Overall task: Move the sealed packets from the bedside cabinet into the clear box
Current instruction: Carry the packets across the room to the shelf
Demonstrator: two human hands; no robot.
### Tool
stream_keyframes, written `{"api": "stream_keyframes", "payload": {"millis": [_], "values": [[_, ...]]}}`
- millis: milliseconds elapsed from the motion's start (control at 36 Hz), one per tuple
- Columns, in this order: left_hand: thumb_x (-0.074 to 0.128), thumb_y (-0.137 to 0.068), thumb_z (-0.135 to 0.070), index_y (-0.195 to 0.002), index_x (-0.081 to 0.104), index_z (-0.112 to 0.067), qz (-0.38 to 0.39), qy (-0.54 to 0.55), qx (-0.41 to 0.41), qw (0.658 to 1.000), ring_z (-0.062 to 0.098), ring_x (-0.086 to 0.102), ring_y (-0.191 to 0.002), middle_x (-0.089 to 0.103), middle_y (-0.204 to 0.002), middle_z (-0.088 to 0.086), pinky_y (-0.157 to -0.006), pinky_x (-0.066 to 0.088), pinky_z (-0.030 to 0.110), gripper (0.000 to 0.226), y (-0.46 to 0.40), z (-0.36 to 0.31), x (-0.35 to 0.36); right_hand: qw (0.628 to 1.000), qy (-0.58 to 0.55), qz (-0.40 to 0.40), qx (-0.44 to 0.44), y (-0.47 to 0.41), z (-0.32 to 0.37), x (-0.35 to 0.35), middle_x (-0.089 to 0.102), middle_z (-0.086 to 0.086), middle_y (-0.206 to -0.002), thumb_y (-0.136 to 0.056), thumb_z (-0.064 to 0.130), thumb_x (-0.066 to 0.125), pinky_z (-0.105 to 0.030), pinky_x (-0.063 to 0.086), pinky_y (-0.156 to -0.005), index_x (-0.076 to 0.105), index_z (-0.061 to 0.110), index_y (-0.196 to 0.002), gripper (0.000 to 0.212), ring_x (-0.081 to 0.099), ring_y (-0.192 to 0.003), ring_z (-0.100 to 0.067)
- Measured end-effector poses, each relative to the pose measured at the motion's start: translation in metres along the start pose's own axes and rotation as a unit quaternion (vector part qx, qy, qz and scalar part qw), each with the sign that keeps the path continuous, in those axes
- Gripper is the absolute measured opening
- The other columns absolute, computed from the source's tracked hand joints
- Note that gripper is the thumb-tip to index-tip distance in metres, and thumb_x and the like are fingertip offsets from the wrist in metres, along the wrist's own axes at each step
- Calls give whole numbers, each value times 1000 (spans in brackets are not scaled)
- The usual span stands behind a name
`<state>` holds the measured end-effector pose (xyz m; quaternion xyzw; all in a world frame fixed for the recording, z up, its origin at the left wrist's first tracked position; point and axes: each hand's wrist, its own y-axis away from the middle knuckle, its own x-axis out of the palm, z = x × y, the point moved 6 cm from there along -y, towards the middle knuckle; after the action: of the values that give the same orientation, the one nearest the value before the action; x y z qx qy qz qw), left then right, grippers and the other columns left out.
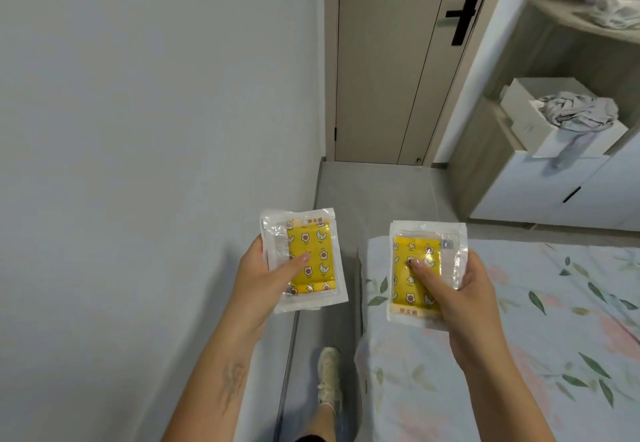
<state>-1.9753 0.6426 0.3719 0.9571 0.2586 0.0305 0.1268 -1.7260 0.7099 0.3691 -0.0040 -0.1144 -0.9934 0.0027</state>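
I hold one sealed packet in each hand, at chest height over the narrow floor gap beside the bed. My left hand (258, 275) grips a clear packet with a yellow patterned card inside (313, 251), thumb on its front. My right hand (460, 299) grips a second, matching packet (420, 254), thumb pressed on the yellow card. Neither the bedside cabinet nor the clear box is in view.
A bed with a floral sheet (519, 320) fills the lower right. A plain wall (138, 130) runs along the left. Ahead stand a closed door (391, 61) and shelving with a white box of cloth (561, 119). My foot in a pale shoe (329, 376) stands on the grey floor.
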Motion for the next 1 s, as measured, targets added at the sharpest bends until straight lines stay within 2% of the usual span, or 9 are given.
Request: {"api": "stream_keyframes", "payload": {"millis": [111, 222, 389, 472, 556, 667, 861, 1000], "values": [[71, -82, -9, -99, 63, -28, 8, 22, 10, 1000, 8, 72, -77, 75, -84, -12, -58, 57, 22, 27, -83, -26, 13, 1000, -22, 2, -8, -80, 21, 35, 72, 0, -96, -77, 19, 75, -29, 58, -55, 58, 25, -107, 35, 73, -76, -14], [71, -81, -8, -101, 63, -27, 12, 36, 11, 999, 13, 73, -82, 75, -90, -8, -66, 59, 29, 28, -158, -55, 31, 1000, -22, 10, -16, -153, 45, 63, 72, -1, -97, -78, 18, 75, -28, 57, -54, 58, 22, -112, 38, 73, -76, -14], [69, -82, -4, -96, 62, -28, 21, 40, 25, 999, 6, 72, -72, 74, -79, -14, -54, 55, 20, 29, -240, -94, 60, 999, -32, -4, -12, -239, 68, 76, 71, -2, -99, -77, 18, 75, -39, 59, -63, 57, 25, -108, 36, 72, -80, -19], [69, -81, -5, -96, 61, -29, 27, 29, 39, 998, 5, 72, -74, 74, -78, -16, -53, 54, 18, 29, -274, -114, 71, 998, -58, -19, -15, -278, 79, 78, 72, -2, -96, -78, 15, 74, -32, 58, -55, 57, 21, -109, 36, 73, -74, -15], [70, -80, -8, -97, 61, -30, 26, 19, 52, 998, 5, 72, -75, 74, -80, -16, -55, 55, 19, 29, -309, -131, 82, 997, -64, -20, -25, -319, 93, 87, 72, -4, -97, -79, 13, 74, -31, 57, -56, 58, 18, -111, 36, 72, -74, -14], [69, -81, -7, -95, 60, -29, 37, 18, 55, 998, 1, 71, -70, 73, -74, -20, -52, 53, 17, 28, -357, -146, 103, 997, -61, -10, -43, -374, 112, 104, 72, -4, -94, -79, 11, 74, -29, 56, -55, 58, 19, -103, 30, 71, -72, -11], [68, -82, -8, -94, 59, -29, 42, 10, 52, 998, -1, 70, -66, 72, -70, -21, -49, 51, 15, 26, -469, -168, 151, 996, -57, 5, -65, -497, 141, 128, 71, 1, -91, -79, 10, 74, -22, 55, -52, 58, 22, -102, 30, 71, -71, -7], [69, -82, -9, -93, 59, -30, 36, -6, 44, 998, 1, 70, -67, 72, -75, -16, -49, 52, 16, 26, -576, -188, 203, 996, -61, -8, -61, -616, 155, 134, 71, -1, -93, -78, 11, 75, -28, 57, -56, 58, 18, -108, 35, 72, -74, -10]]}}
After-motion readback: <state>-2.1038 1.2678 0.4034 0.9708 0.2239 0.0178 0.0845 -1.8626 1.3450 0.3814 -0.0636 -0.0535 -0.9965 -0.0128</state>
